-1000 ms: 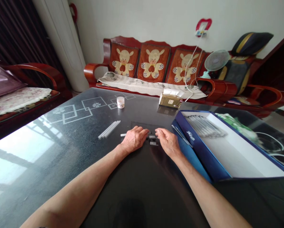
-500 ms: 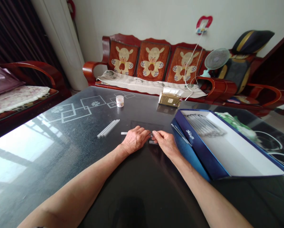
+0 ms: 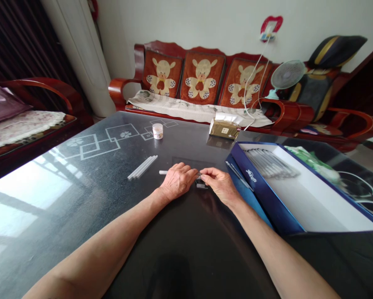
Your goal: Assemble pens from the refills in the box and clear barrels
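Observation:
My left hand (image 3: 180, 179) is closed over a slim white tube (image 3: 163, 172), palm down. One end of the tube sticks out to the left past the wrist side; the rest is hidden under the fingers. Close by, my right hand (image 3: 217, 182) pinches with thumb and forefinger at the tube's right end, and what lies in that pinch is too small to make out. Below the fingertips a small dark and grey object (image 3: 201, 185) rests on the tabletop. Several more white tubes (image 3: 142, 167) lie side by side to the left.
On the right stands a blue box (image 3: 267, 199) with a white inside, holding several clear, dark-ended sticks (image 3: 269, 163). Thin rods (image 3: 238, 174) lie along its left side. A small round jar (image 3: 157, 131) and a tissue pack (image 3: 225, 126) stand farther back on the dark table (image 3: 111, 207).
My right hand has shifted slightly, its fingers straightening a little at the pinch. The left hand keeps its grip on the tube. The camera view has moved very slightly.

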{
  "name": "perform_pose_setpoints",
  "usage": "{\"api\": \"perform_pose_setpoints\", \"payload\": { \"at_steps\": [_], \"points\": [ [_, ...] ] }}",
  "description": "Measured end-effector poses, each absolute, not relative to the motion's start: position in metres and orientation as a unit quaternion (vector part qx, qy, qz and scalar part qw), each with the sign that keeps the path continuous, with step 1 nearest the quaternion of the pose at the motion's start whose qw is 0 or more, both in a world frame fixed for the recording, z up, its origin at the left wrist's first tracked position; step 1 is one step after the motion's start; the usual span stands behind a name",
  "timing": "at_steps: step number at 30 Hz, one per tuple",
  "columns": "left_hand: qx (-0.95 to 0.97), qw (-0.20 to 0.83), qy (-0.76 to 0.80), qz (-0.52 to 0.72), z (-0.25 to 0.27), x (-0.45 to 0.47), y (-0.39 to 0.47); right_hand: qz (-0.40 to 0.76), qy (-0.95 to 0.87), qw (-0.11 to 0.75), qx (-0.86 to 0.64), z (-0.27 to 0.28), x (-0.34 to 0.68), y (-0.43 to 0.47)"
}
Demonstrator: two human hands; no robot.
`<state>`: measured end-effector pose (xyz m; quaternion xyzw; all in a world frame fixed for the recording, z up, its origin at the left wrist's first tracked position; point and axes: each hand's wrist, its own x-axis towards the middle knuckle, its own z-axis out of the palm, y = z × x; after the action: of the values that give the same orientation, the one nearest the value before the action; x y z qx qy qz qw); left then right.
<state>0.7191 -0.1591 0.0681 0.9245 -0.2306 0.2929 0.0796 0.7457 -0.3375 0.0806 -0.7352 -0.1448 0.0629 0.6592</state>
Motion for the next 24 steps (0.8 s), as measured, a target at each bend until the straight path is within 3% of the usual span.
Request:
{"api": "perform_pose_setpoints", "payload": {
  "at_steps": [4, 11, 20, 24],
  "points": [
    [0.929, 0.082, -0.219, 0.286, 0.069, 0.719, -0.159, 0.049, -0.15, 0.651, -0.743, 0.081, 0.745, -0.337],
    [0.931, 0.068, -0.225, 0.281, 0.069, 0.72, -0.159, 0.007, -0.132, 0.519, -0.844, 0.087, 0.742, -0.34],
    [0.933, 0.074, -0.221, 0.274, 0.071, 0.719, -0.159, 0.051, -0.156, 0.622, -0.765, 0.077, 0.746, -0.338],
    [0.935, 0.077, -0.222, 0.264, 0.072, 0.718, -0.16, 0.034, -0.137, 0.573, -0.807, 0.083, 0.743, -0.34]
  ]
}}
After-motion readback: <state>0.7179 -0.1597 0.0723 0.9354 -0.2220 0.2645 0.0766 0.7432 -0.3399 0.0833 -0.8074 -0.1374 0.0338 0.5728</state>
